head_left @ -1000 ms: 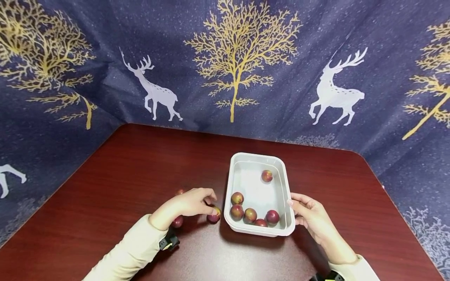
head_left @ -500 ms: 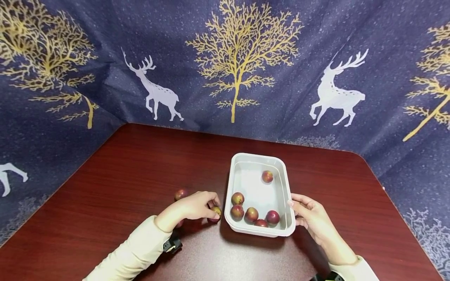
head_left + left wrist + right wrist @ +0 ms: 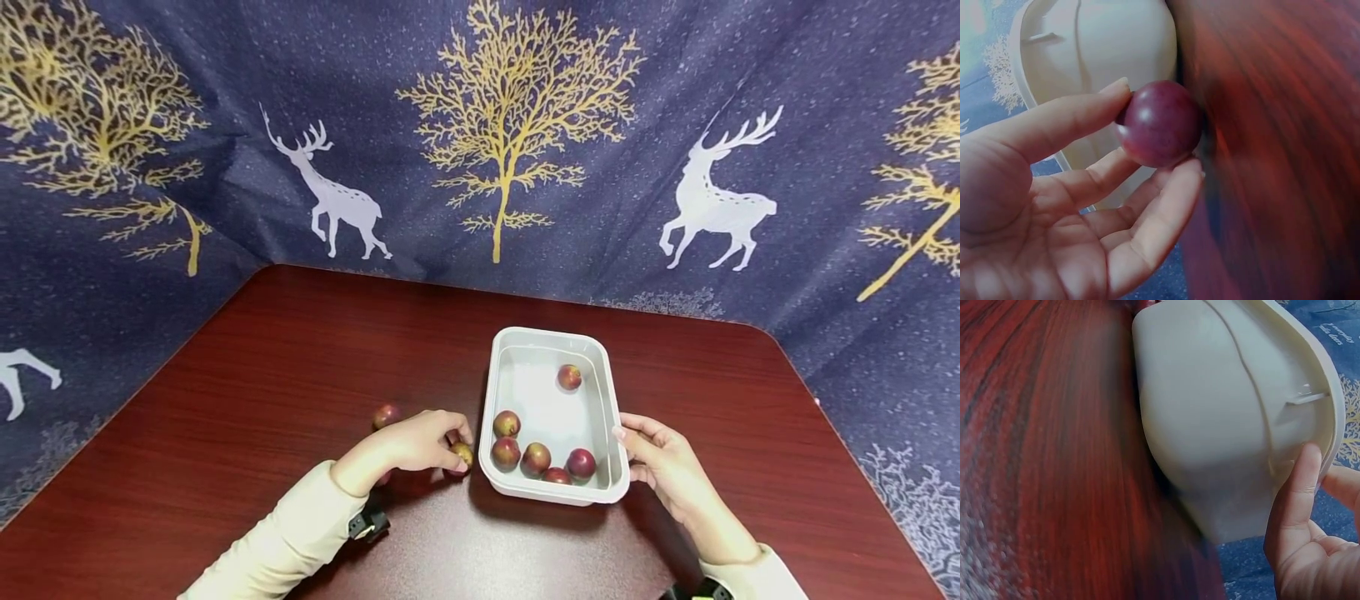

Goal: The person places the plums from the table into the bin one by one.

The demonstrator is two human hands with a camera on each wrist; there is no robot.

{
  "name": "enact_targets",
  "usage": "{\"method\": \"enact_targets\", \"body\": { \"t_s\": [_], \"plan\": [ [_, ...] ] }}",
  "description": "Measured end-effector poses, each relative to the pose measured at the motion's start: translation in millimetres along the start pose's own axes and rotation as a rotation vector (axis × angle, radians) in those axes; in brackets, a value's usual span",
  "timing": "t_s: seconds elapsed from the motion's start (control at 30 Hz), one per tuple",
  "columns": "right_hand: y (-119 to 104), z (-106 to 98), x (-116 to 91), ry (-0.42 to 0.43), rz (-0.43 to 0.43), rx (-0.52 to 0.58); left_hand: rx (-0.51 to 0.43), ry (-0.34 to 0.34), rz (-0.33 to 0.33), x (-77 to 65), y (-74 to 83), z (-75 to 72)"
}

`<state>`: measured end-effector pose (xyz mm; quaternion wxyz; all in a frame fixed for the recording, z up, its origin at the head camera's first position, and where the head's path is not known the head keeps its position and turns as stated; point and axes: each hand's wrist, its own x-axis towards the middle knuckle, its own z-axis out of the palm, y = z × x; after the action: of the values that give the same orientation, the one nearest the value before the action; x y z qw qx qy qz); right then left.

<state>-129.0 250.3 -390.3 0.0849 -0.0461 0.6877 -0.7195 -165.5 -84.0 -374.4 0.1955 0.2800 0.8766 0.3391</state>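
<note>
My left hand (image 3: 420,440) pinches a plum (image 3: 462,455) between thumb and fingertips, just left of the white plastic tub (image 3: 553,498). In the left wrist view this plum (image 3: 1163,122) looks round, smooth and dark purple-red. At the tub's right side, my right hand (image 3: 669,468) holds the rim; the right wrist view has a finger against the outer wall under the rim. Inside the tub, several red and yellow-green plums lie mostly along the near end, and one plum (image 3: 569,377) sits alone near the far right.
Another plum (image 3: 386,416) lies on the dark red wooden table (image 3: 337,333), behind my left wrist. Part of one more reddish fruit (image 3: 384,478) shows beneath that wrist. A blue cloth (image 3: 442,167) with deer and trees hangs behind the table.
My left hand has shifted slightly right with its fingers round the plum, uncovering the plum behind the wrist. The right hand and tub have stayed put.
</note>
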Motion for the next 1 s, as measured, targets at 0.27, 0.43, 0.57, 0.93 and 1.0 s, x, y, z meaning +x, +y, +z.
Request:
{"method": "enact_targets", "body": {
  "t_s": [0.27, 0.43, 0.57, 0.93, 1.0],
  "plan": [
    [0, 1, 1, 0.005, 0.017, -0.008, -0.052, 0.006, 0.034, -1.0, -5.1, -10.2],
    [0, 2, 1, 0.013, 0.037, -0.014, -0.108, -0.004, 0.028, -3.4, -6.6, -17.4],
    [0, 3, 1, 0.021, 0.05, -0.014, -0.123, 0.014, 0.041, -4.8, -7.6, -21.6],
    [1, 4, 1, 0.008, 0.054, -0.01, -0.224, 0.153, 0.014, -6.8, -1.2, -24.4],
    [1, 4, 1, 0.003, 0.05, -0.009, -0.252, 0.187, 0.007, -7.0, 1.1, -25.7]
  ]
}}
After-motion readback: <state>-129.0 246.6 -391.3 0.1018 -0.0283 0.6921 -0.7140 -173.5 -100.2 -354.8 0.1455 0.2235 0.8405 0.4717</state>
